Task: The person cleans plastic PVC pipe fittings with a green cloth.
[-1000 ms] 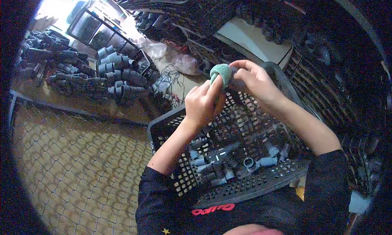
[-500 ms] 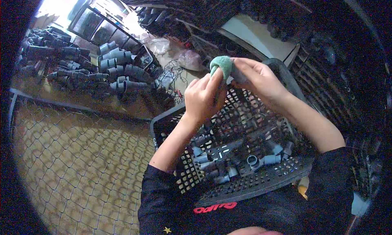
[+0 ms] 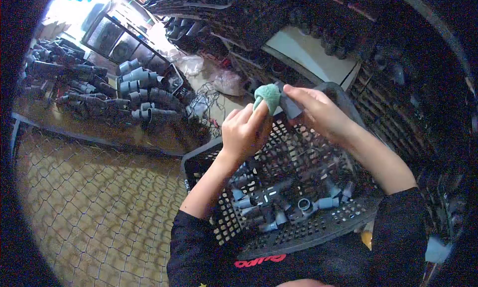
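Over the black plastic crate (image 3: pixel 202 151), both my hands are raised close together. A green cloth (image 3: pixel 268 96) is wrapped over the fingers of my left hand (image 3: pixel 242 131), which are closed on it. My right hand (image 3: pixel 324 110) grips a grey pipe fitting (image 3: pixel 290 107), its thumb lying along the top. The fitting's near end is right at the cloth, and my right fingers are mostly hidden behind it. Below, several grey pipe fittings lie loose on the crate's bottom, among them an elbow with its round opening (image 3: pixel 304 205) facing up.
Wire mesh (image 3: pixel 94 202) spans the left side. Beyond it, large grey fittings (image 3: pixel 137 82) lie piled up. Clear plastic bags (image 3: pixel 226 81) lie behind the crate. Dark stacked racks (image 3: pixel 398 122) line the right, with a pale board (image 3: pixel 311 53) at the back.
The cloth and the hands sit slightly lower in view. More of the grey fitting shows between the hands, its end drawn a little away from the cloth.
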